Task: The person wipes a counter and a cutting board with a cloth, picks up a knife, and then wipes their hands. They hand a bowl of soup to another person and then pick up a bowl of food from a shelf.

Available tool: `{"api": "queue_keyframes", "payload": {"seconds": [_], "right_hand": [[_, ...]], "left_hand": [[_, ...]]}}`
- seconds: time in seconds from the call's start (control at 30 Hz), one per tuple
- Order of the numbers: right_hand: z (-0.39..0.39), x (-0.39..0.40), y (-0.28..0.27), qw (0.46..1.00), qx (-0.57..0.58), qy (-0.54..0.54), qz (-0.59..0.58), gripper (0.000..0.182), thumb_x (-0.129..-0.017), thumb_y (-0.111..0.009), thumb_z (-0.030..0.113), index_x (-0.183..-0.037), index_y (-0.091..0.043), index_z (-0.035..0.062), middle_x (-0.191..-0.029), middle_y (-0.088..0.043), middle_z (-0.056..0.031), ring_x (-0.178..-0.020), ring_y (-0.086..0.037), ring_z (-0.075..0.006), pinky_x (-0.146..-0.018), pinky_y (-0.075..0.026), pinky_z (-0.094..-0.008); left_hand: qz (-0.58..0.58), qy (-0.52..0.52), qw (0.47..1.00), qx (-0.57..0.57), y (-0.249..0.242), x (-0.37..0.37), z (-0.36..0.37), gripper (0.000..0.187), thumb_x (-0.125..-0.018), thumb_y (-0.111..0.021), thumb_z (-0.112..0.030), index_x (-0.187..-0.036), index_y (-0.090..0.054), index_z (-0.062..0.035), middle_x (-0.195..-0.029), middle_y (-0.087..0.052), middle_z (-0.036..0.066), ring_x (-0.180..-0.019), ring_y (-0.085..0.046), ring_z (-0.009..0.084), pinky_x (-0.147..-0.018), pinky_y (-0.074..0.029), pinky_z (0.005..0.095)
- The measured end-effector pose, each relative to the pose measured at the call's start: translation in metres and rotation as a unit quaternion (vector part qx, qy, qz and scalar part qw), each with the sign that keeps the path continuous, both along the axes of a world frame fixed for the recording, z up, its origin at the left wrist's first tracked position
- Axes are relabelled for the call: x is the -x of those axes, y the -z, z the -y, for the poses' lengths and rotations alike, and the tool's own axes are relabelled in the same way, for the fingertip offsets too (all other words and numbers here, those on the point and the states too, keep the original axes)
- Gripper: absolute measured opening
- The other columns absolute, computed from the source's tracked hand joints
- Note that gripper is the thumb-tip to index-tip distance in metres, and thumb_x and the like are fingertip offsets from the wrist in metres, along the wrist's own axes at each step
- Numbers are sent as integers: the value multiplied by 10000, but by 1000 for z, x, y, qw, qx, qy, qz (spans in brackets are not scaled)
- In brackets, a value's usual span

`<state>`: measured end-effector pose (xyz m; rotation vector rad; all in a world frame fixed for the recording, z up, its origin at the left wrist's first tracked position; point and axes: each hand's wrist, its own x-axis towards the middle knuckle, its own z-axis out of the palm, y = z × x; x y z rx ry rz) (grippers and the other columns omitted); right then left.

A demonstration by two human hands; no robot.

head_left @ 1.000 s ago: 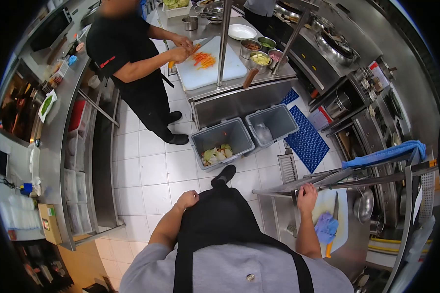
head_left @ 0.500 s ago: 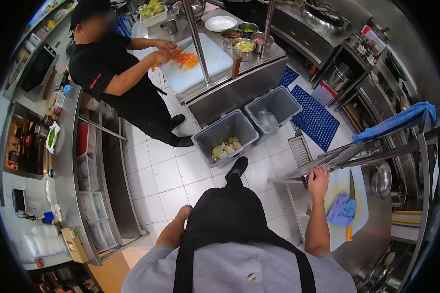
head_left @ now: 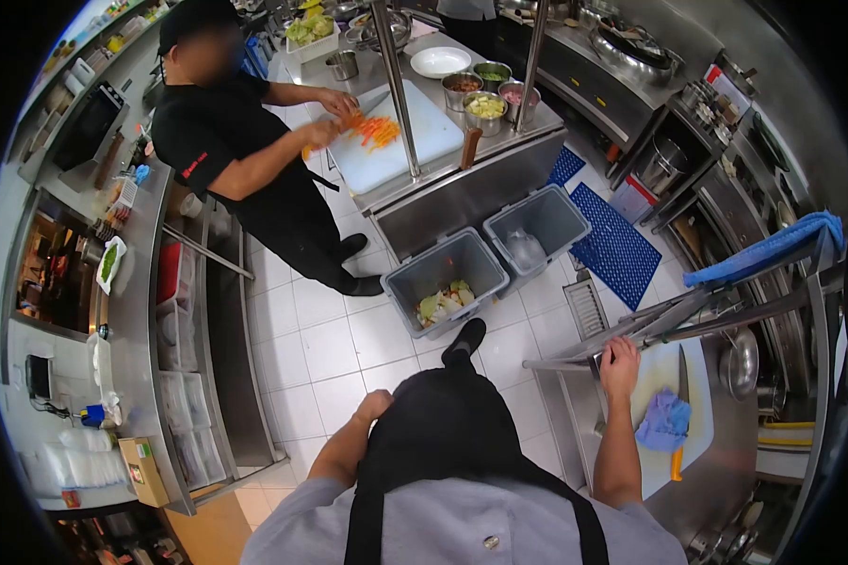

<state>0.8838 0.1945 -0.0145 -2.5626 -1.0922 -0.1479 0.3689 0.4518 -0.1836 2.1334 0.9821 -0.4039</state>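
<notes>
My left hand (head_left: 375, 405) is beside the black apron at my left thigh, its fingers curled; nothing shows in it. My right hand (head_left: 620, 365) rests at the near corner of the steel counter on the right, fingers spread a little, next to a white cutting board (head_left: 702, 379). On that board lie a crumpled blue cloth (head_left: 664, 421) and a knife with an orange handle (head_left: 676, 463), the cloth partly over the blade.
A co-worker (head_left: 198, 151) cuts orange strips (head_left: 377, 132) on another board (head_left: 429, 141). Two grey bins (head_left: 485, 299) (head_left: 556, 240) stand on the floor ahead. A blue mat (head_left: 622, 247) lies beyond. Steel shelving (head_left: 165, 395) lines the left.
The view has shifted slightly, so most things appear a little lower and farther right. The co-worker's hands have moved over the orange strips. My hands keep nearly the same places.
</notes>
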Motion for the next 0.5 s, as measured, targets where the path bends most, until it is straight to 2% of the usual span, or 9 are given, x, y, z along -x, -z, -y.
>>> {"api": "queue_keyframes", "payload": {"seconds": [0.03, 0.1, 0.3, 0.37, 0.43, 0.5], "right_hand": [[-1, 1, 0, 1000, -5, 1, 1, 221, -895, -560, 186, -967, -698, 30, -1146, -667, -94, -1201, -524, -295, -1031, -361, -424], [-2, 3, -5, 1000, -7, 2, -5, 214, -893, -558, 181, -959, -696, 32, -1147, -667, -91, -1202, -522, -296, -1031, -362, -424], [0, 4, -7, 1000, -3, 11, -10, 217, -891, -554, 175, -967, -697, 31, -1155, -666, -91, -1205, -519, -296, -1032, -363, -420], [0, 5, -8, 1000, -4, 12, -13, 218, -890, -556, 174, -973, -697, 31, -1158, -665, -92, -1207, -517, -296, -1033, -362, -420], [2, 5, -8, 1000, -2, 10, -16, 219, -890, -558, 174, -978, -697, 30, -1161, -664, -93, -1209, -515, -296, -1035, -361, -420], [1, 2, -6, 1000, -4, 6, -15, 222, -892, -561, 179, -983, -695, 26, -1162, -664, -96, -1210, -513, -297, -1036, -359, -420]], "left_hand": [[-36, -63, 997, 28, 7, 0, 1, 423, -858, -525, -402, -893, -724, -30, -1015, -682, 228, -965, -647, 393, -855, -516, 445], [-57, -84, 994, 40, 12, 5, 2, 443, -855, -523, -417, -901, -727, -26, -1021, -678, 237, -969, -644, 404, -857, -513, 456], [-60, -57, 996, 18, 34, 14, 2, 434, -869, -496, -396, -947, -724, -35, -1025, -683, 219, -1004, -635, 393, -870, -516, 457], [-67, -51, 996, 17, 17, 8, 2, 415, -864, -494, -391, -934, -724, -52, -1019, -692, 192, -1015, -637, 370, -854, -524, 454], [-70, 24, 997, 6, -13, -3, 3, 382, -858, -492, -373, -883, -721, -69, -991, -700, 167, -992, -648, 349, -828, -536, 446], [-42, 21, 999, -18, -6, -1, 3, 361, -856, -487, -362, -840, -714, -81, -964, -705, 150, -968, -656, 332, -807, -544, 440]]}}
